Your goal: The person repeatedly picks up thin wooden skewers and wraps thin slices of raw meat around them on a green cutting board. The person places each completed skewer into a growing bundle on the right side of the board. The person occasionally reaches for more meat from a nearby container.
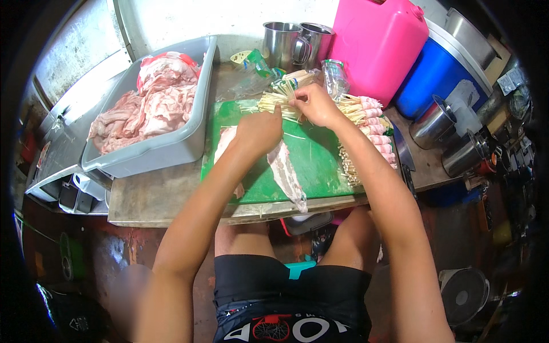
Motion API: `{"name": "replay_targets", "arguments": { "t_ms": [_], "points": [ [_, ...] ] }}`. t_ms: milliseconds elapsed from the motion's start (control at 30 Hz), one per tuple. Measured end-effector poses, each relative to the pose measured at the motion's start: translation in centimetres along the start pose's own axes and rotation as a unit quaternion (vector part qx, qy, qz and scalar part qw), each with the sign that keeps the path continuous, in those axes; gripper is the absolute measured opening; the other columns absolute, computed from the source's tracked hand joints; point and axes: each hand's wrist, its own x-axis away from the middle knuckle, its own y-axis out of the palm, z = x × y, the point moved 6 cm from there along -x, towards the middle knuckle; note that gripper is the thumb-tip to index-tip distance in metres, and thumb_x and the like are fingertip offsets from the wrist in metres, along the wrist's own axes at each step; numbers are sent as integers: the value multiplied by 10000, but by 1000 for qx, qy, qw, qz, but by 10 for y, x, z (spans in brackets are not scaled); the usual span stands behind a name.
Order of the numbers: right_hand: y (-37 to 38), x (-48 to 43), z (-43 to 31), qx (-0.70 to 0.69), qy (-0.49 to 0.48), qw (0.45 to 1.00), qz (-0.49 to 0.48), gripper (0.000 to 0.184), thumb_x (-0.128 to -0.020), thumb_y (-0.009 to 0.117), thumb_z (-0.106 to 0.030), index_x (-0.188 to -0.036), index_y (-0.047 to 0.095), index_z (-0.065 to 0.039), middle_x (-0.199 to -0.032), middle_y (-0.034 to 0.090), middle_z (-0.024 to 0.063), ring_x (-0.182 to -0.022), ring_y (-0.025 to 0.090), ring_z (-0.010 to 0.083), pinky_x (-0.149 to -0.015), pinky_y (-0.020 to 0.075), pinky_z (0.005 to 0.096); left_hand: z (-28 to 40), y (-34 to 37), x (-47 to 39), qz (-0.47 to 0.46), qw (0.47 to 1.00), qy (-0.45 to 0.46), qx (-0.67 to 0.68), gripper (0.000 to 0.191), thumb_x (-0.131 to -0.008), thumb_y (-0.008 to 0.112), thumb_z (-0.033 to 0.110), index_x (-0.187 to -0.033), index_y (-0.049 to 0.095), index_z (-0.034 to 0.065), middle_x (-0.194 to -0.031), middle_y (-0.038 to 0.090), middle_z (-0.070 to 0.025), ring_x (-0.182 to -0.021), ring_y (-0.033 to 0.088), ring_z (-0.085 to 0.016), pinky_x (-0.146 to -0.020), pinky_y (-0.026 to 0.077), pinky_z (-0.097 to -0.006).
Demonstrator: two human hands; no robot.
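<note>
Enoki mushrooms lie in a loose pile at the back of a green cutting board. My right hand pinches a small bunch of them between thumb and fingers. My left hand is beside the pile with its index finger extended; whether it holds anything is hidden. Below it a strip of raw, fatty meat hangs slightly over the board's front edge. Another strip lies further left, partly under my left forearm. Enoki bundles wrapped in meat are stacked in a row at the board's right side.
A grey plastic tub of raw meat stands left. Behind the board are plastic packaging, steel mugs and a pink jerrycan. A knife lies right of the bundles, near a blue container and steel pots.
</note>
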Motion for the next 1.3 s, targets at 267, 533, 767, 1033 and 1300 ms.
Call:
{"name": "replay_targets", "arguments": {
  "t_ms": [267, 533, 767, 1033, 1300],
  "points": [
    [-32, 9, -12, -166, 6, 984, 58, 184, -1143, 795, -130, -1164, 869, 37, -892, 825, 52, -710, 729, 105, -626, 593, 346, 0, 10, -14, -31, 999, 0, -38, 602, -1184, 465, 175, -1725, 513, -84, -1128, 879, -222, -998, 862, -419, -820, 677, -589],
    [-86, 57, -86, -307, -43, 947, 87, 220, -1140, 848, -196, -1234, 870, 2, -1013, 832, 20, -787, 669, 66, -707, 556, 288, -21, -8, 5, -7, 999, -25, 41, 649, -1131, 642, 348, -1722, 603, 83, -1161, 856, -252, -1028, 831, -469, -925, 660, -601],
    [-25, 112, -104, -88, -113, 988, -56, 199, -1080, 863, -166, -1147, 863, 22, -968, 803, 82, -907, 748, 181, -801, 601, 410, -68, -53, 124, 174, 915, -56, 359, 628, -1022, 880, 160, -1608, 713, 9, -1196, 864, -172, -1054, 833, -277, -957, 651, -427],
    [7, 135, -97, 16, -70, 987, -144, 233, -989, 900, -180, -1123, 869, 8, -1102, 826, 201, -1057, 801, 374, -935, 615, 471, 5, -48, 188, 273, 906, -6, 324, 398, -1048, 770, 62, -1440, 787, -3, -1441, 765, -212, -1305, 745, -417, -1129, 596, -497],
    [-2, 172, -83, -12, -152, 983, -100, 267, -967, 878, -73, -1217, 851, 16, -1247, 843, 200, -1190, 794, 402, -1077, 631, 464, 64, -19, 150, 186, 965, 36, 179, 535, -969, 940, 414, -1398, 848, 108, -1420, 788, -146, -1389, 688, -390, -1197, 523, -543]
  ]
}}
